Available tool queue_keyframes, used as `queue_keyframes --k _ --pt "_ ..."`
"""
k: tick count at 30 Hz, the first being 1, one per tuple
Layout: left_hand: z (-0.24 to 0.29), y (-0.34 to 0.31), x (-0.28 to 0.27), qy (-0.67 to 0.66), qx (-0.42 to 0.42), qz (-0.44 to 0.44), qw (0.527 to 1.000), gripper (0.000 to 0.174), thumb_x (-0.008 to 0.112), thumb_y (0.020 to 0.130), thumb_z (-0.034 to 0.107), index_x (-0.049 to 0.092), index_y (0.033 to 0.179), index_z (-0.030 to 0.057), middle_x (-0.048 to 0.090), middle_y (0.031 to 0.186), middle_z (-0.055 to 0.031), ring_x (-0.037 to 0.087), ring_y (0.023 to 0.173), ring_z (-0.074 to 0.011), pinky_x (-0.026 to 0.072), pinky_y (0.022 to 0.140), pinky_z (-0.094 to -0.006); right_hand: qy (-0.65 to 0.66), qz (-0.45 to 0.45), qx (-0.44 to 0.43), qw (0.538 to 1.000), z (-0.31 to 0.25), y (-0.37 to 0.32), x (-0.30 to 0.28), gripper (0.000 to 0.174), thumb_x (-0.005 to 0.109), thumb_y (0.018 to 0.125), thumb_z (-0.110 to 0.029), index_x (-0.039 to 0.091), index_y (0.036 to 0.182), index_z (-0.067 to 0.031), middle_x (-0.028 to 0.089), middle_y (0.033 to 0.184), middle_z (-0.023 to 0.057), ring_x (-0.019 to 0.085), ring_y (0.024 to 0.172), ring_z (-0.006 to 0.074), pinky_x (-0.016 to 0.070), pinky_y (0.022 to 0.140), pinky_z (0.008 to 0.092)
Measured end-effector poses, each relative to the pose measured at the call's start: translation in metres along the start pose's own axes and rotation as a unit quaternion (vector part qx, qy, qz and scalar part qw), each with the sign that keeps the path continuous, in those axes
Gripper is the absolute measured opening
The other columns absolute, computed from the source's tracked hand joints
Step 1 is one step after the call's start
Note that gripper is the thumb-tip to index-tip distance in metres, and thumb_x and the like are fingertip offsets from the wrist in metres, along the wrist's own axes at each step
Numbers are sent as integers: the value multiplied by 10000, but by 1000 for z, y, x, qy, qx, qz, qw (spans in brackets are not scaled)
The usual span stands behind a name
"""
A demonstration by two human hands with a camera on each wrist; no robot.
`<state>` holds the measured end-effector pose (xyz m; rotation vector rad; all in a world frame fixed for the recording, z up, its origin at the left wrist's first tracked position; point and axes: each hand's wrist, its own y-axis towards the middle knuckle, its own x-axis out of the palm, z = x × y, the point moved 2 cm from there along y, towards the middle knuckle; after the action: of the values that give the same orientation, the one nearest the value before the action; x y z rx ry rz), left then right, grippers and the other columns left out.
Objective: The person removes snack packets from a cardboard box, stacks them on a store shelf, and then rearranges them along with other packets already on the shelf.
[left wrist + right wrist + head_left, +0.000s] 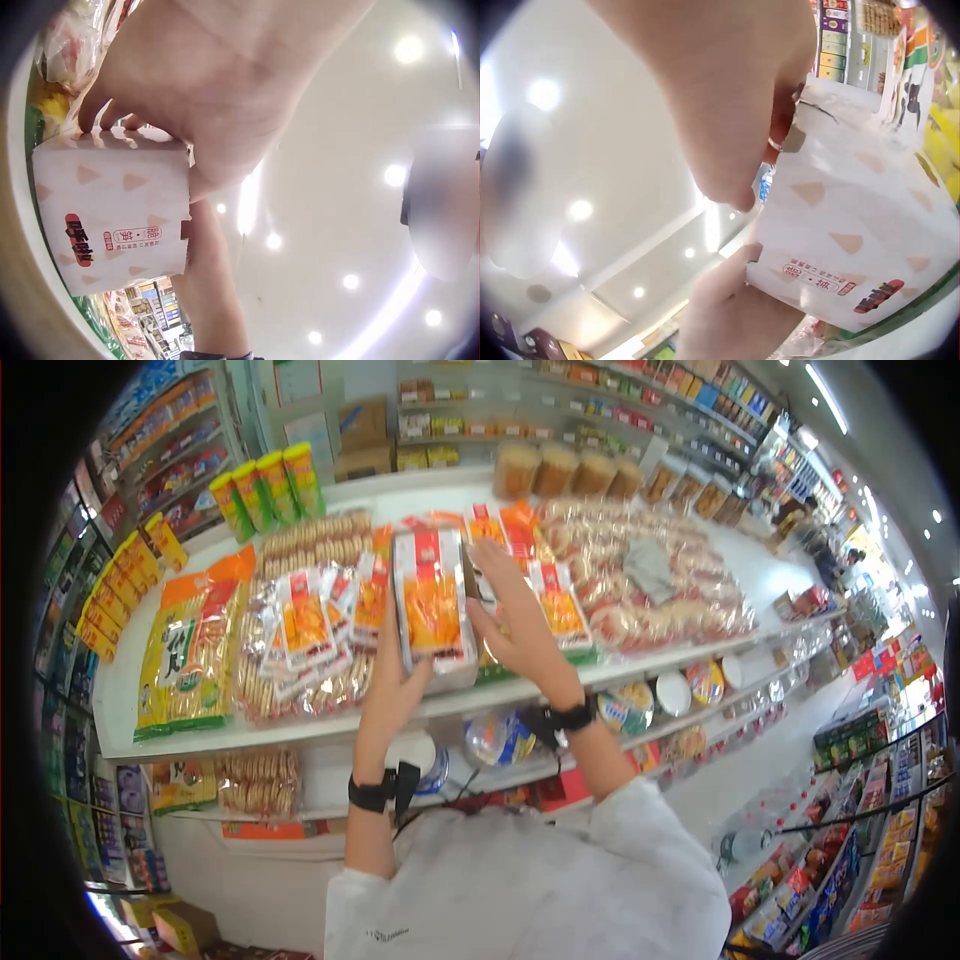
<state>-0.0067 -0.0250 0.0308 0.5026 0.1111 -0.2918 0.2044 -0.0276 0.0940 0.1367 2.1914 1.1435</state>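
Note:
A white cardboard snack box (432,600) with orange triangles on its side stands tilted toward me over the counter. Through its front show orange food packets. My left hand (393,685) grips its near left corner, thumb in front and fingers curled along the side, as the left wrist view (202,82) shows. Beside the box's right edge, my right hand (515,610) has its fingers stretched toward the far corner and its thumb near the edge. Brown cardboard shows between thumb and fingers. In the right wrist view the box's white side (855,217) lies past the right hand (720,97).
Loose orange packets (305,620) lie on bagged round biscuits left of the box. A yellow snack bag (190,660) is further left. Wrapped biscuits (650,600) with a grey cloth (650,568) cover the right side. Green canisters (265,490) and jars (560,470) stand behind.

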Motion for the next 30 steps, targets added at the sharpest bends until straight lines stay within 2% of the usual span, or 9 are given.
queue_keyframes --k 3,6,7,10,15,18,22,25,30 --pt "10 -11 -2 120 -2 43 992 808 616 1004 58 192 1686 -31 267 1740 -203 256 1606 -285 198 1299 -408 -147 63 159 974 40 -41 -18 645 725 981 -229 489 1527 20 531 1517 286 480 1447 440 395 1193 521" --pt "15 -13 -2 154 33 94 983 670 606 1062 120 314 1647 -26 433 1649 -201 445 1500 -286 318 1248 -405 -335 -63 276 898 68 -73 -38 727 779 914 -255 491 1508 51 618 1367 317 589 1304 452 480 1093 520" --pt "10 -14 -6 148 -9 134 980 523 589 1090 149 456 1570 -12 591 1503 -178 616 1310 -249 460 1127 -376 -301 -66 282 908 74 -81 -43 720 784 904 -256 500 1490 52 637 1323 310 614 1240 451 502 1036 520" --pt "12 -13 -24 82 -36 181 979 375 573 1101 147 599 1438 -16 688 1349 -155 677 1156 -196 536 989 -344 -232 -86 310 918 78 -96 -49 674 792 879 -253 538 1425 52 680 1206 296 670 1083 450 549 901 524" --pt "-14 -16 -43 220 -49 187 956 251 597 1082 126 711 1218 -51 720 1182 -162 677 1122 -247 523 983 -382 -183 -37 371 910 85 -100 -57 532 802 865 -277 624 1258 34 674 1133 289 686 987 445 564 836 520" --pt "-27 -21 -38 331 47 165 928 217 637 1052 111 729 1139 -65 711 1142 -165 665 1127 -301 503 1006 -403 -252 -103 221 937 81 -101 -47 484 815 853 -302 647 1164 30 662 1134 270 685 984 441 564 846 516" --pt "-23 -25 -32 336 61 163 926 190 675 1021 97 732 1067 -78 702 1148 -155 646 1136 -327 496 997 -407 -274 -1 87 958 78 -92 -31 443 808 854 -324 660 1105 10 686 1075 258 704 956 427 569 821 514" --pt "-22 -25 -34 329 46 156 930 183 663 1027 89 724 1051 -82 697 1165 -151 640 1147 -317 491 999 -405 -227 -78 257 936 83 -68 -35 394 786 868 -308 686 1109 -13 714 919 242 720 871 413 576 789 518" --pt "-24 -26 -35 332 64 156 928 178 641 1039 77 711 1036 -87 695 1159 -147 636 1145 -308 483 1003 -392 -139 -48 285 947 102 -70 -27 365 765 901 -325 707 1046 6 715 849 236 726 834 405 567 741 512"
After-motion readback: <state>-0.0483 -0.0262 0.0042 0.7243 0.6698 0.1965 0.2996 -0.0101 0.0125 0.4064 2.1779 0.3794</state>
